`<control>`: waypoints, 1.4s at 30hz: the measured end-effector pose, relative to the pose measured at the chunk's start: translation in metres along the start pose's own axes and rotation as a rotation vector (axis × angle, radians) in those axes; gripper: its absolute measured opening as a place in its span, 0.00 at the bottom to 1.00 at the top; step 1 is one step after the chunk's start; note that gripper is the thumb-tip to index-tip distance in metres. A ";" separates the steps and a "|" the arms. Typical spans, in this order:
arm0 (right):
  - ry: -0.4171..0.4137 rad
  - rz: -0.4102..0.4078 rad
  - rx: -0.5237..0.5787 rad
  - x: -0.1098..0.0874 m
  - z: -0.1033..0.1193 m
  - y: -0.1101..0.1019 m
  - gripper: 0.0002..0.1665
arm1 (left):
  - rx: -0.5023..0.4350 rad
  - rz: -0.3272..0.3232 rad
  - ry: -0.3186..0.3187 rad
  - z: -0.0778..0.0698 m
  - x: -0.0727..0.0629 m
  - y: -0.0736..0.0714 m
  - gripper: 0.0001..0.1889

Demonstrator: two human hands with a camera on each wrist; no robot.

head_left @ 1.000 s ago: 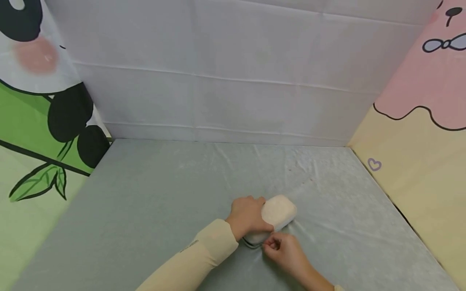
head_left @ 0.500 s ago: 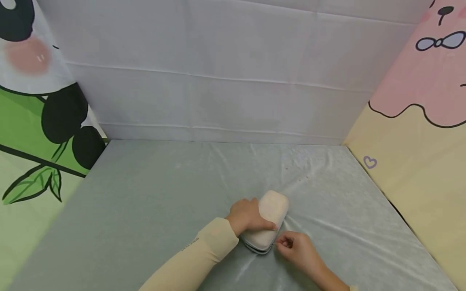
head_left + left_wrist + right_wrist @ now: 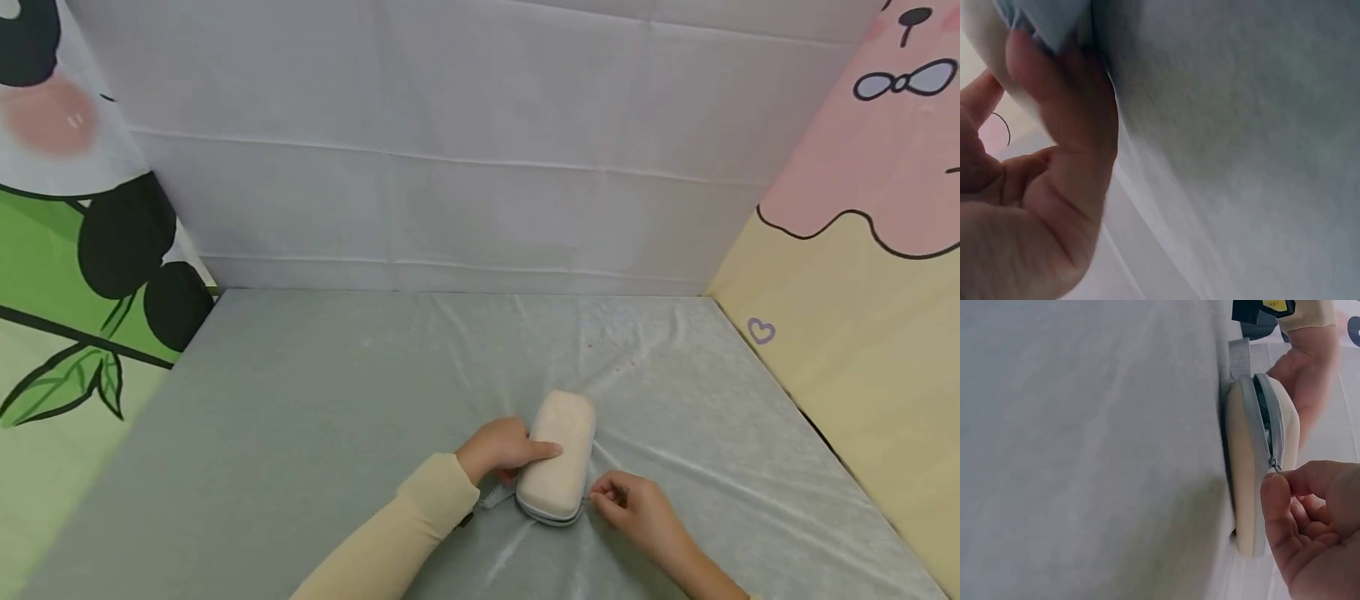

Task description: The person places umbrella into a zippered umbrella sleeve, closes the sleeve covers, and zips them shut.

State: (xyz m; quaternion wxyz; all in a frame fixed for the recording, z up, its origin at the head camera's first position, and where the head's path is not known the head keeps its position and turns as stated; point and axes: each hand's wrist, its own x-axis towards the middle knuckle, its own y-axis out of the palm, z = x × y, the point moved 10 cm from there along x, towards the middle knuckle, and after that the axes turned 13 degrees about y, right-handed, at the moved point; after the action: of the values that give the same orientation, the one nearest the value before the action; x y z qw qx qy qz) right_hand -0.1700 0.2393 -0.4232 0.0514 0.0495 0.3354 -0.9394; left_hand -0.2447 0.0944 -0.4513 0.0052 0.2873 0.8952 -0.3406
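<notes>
A cream zippered case lies on the cloth, its long side pointing away from me. My left hand grips it from the left, thumb on the top and fingers low at the side by a grey strap. In the left wrist view, the fingers curl at the case's edge against pale blue-grey fabric. My right hand is at the case's right side, thumb and forefinger pinching the zipper pull. Behind the slider the grey zipper gapes, showing a dark inside; beyond it the teeth are covered by my fingers.
Grey-green velvety cloth with wrinkles covers the table. A pale wall sheet rises at the back. Printed panels flank it, a panda one on the left and a pink-and-yellow one on the right.
The case has turned to point more straight away from me. My right hand has moved rightward from its near end to its right side. My left hand has shifted its grip, baring more of the lid.
</notes>
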 end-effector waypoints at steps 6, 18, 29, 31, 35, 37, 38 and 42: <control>0.009 -0.002 -0.015 -0.002 -0.006 -0.001 0.04 | 0.007 0.005 -0.005 0.002 -0.001 0.004 0.27; -0.160 -0.091 -0.145 -0.013 0.002 0.000 0.08 | 0.031 0.041 0.000 -0.001 0.000 0.011 0.26; -0.212 -0.067 -0.132 -0.019 0.006 0.006 0.11 | 0.077 0.015 0.055 -0.005 0.004 0.008 0.28; -0.242 -0.084 -0.120 -0.021 0.008 0.005 0.11 | 0.068 0.018 0.049 -0.005 0.003 0.007 0.28; -0.286 -0.110 -0.100 -0.024 0.011 0.004 0.12 | 0.051 0.018 0.037 -0.004 0.003 0.006 0.28; -0.289 -0.112 -0.092 -0.025 0.010 0.004 0.12 | 0.045 0.021 0.034 -0.003 0.003 0.007 0.27; -0.287 -0.112 -0.090 -0.025 0.010 0.004 0.12 | 0.046 0.021 0.034 -0.003 0.004 0.007 0.27; -0.262 -0.096 -0.083 -0.025 0.008 0.005 0.11 | 0.042 0.027 0.030 -0.002 0.004 0.009 0.26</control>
State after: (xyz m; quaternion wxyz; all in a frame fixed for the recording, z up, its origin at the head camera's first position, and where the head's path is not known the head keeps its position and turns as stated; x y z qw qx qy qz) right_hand -0.1453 0.2315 -0.4172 0.0519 -0.0920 0.3665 -0.9244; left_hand -0.2429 0.1029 -0.4557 -0.0099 0.3045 0.8839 -0.3548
